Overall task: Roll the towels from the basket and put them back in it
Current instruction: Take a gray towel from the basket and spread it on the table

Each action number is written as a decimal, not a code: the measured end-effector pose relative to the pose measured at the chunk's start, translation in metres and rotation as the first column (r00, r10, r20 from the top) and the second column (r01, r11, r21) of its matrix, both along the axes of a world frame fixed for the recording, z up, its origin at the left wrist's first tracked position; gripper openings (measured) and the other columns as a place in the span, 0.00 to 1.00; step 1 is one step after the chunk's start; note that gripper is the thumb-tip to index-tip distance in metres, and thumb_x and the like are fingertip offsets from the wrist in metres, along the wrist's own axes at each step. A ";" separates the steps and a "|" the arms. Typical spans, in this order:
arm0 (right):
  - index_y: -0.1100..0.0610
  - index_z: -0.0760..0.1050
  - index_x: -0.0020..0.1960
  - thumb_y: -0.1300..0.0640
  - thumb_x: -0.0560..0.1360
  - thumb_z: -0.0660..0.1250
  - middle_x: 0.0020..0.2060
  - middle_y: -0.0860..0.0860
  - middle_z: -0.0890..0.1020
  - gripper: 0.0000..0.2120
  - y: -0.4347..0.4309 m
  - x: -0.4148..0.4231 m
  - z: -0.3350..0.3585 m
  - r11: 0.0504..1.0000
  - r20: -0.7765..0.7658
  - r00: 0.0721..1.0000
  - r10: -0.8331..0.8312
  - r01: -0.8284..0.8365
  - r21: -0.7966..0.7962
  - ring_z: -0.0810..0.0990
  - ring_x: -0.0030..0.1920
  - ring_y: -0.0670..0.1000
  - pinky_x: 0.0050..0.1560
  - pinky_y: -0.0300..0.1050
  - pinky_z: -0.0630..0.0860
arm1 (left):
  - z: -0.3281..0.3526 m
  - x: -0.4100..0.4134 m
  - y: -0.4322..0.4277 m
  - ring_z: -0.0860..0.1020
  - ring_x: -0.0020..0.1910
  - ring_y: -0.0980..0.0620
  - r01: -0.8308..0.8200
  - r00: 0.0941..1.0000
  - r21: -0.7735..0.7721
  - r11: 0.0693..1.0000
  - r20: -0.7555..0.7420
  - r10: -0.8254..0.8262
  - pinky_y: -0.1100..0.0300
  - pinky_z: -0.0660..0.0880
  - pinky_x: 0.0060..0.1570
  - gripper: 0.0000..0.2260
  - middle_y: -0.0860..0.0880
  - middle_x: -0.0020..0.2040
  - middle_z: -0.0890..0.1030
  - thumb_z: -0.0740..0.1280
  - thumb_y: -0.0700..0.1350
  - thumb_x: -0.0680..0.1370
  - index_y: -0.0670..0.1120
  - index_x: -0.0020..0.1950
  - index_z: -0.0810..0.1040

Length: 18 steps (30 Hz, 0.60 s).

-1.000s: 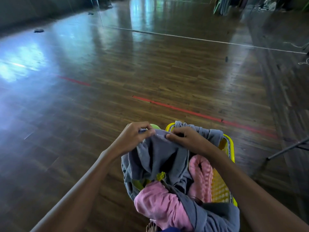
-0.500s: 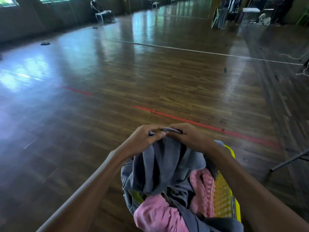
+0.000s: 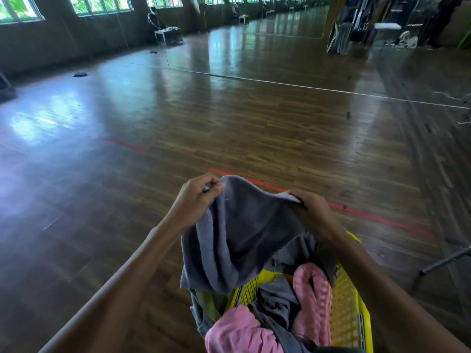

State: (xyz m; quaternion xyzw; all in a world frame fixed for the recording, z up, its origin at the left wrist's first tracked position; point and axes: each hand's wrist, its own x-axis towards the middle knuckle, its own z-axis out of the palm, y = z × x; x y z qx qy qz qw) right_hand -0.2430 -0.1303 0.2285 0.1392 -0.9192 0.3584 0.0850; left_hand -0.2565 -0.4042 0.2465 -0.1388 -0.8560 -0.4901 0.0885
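Note:
A grey towel hangs above the yellow basket, held by its top edge. My left hand pinches the towel's left corner and my right hand grips its right corner, the two hands apart so the cloth sags between them. Inside the basket lie a pink towel at the front, a bumpy pink towel to the right, more grey cloth between them, and a strip of green cloth at the left. The basket's near end runs out of view.
A wide wooden floor stretches ahead with a red tape line behind the basket. A metal stand leg lies at the right. A bench and clutter stand far off by the mirrored wall.
My hands have lifted the grey towel higher out of the basket and moved apart, spreading its top edge. The view has tilted up, showing more of the room.

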 end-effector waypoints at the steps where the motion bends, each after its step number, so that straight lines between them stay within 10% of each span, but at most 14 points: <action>1: 0.56 0.82 0.52 0.62 0.72 0.63 0.43 0.45 0.81 0.13 -0.008 0.000 0.006 0.999 0.012 0.999 0.046 -0.046 -0.019 0.76 0.47 0.38 0.44 0.32 0.68 | 0.000 0.000 0.004 0.75 0.36 0.62 0.007 1.000 -0.012 1.000 0.005 -0.007 0.60 0.73 0.42 0.02 0.58 0.36 0.79 0.67 0.50 0.77 0.57 0.45 0.78; 6: 0.58 0.82 0.49 0.58 0.73 0.66 0.44 0.52 0.85 0.08 -0.041 -0.007 0.028 0.984 0.123 0.976 0.179 -0.180 -0.007 0.80 0.47 0.46 0.49 0.39 0.73 | 0.011 0.006 0.030 0.75 0.33 0.58 0.217 0.975 -0.063 0.974 0.061 -0.213 0.65 0.74 0.42 0.20 0.62 0.34 0.78 0.70 0.47 0.77 0.61 0.67 0.74; 9: 0.56 0.81 0.48 0.52 0.71 0.62 0.44 0.52 0.85 0.13 -0.047 -0.010 0.038 0.980 0.213 0.957 0.198 -0.199 -0.015 0.82 0.47 0.51 0.49 0.48 0.76 | 0.010 0.005 0.030 0.81 0.51 0.61 0.253 0.966 -0.112 0.961 0.090 -0.244 0.57 0.77 0.56 0.15 0.61 0.50 0.84 0.70 0.52 0.75 0.60 0.61 0.79; 13: 0.54 0.78 0.48 0.58 0.76 0.65 0.44 0.49 0.83 0.04 -0.047 -0.014 0.046 0.983 0.206 0.964 0.169 -0.181 0.043 0.80 0.47 0.49 0.46 0.42 0.73 | 0.010 0.008 0.026 0.78 0.39 0.61 0.185 0.983 -0.223 0.957 0.049 -0.178 0.60 0.75 0.43 0.02 0.55 0.37 0.82 0.72 0.54 0.74 0.59 0.45 0.81; 18: 0.54 0.77 0.46 0.54 0.76 0.69 0.38 0.48 0.82 0.03 -0.053 -0.013 0.053 0.978 0.132 0.969 0.208 -0.202 -0.058 0.76 0.37 0.45 0.38 0.39 0.70 | 0.019 0.020 0.015 0.73 0.32 0.67 -0.001 0.997 -0.189 0.982 -0.070 -0.013 0.72 0.66 0.38 0.18 0.63 0.29 0.75 0.68 0.40 0.78 0.58 0.32 0.72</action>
